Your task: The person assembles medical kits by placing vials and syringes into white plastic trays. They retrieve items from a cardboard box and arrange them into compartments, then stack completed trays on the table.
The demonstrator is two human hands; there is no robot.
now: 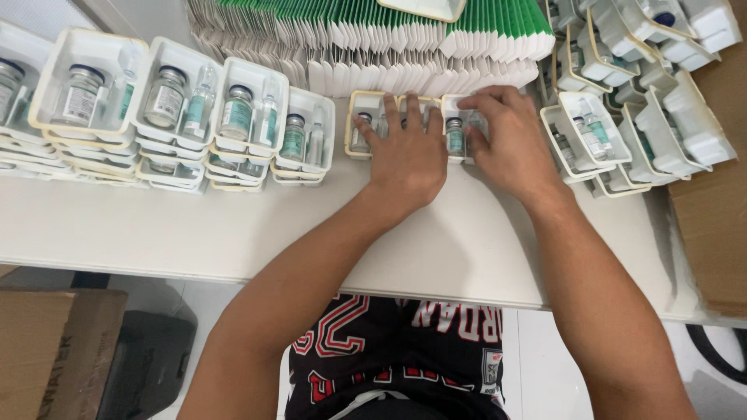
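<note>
Both my hands rest on small white plastic trays at the middle of the white table [233, 233]. My left hand [406, 155] lies flat, fingers spread, over a cream-rimmed tray [359, 128] that holds a small glass vial. My right hand [506, 140] grips the neighbouring tray [459, 132], which holds a green-labelled vial [455, 136] and an ampoule. The two trays sit side by side, touching.
Stacks of filled vial trays [194, 109] line the table's left side. A loose pile of trays [630, 101] lies at the right. Folded green-and-white cartons [389, 39] stand in rows behind. Cardboard boxes [47, 350] sit under the table and at the right edge [712, 233].
</note>
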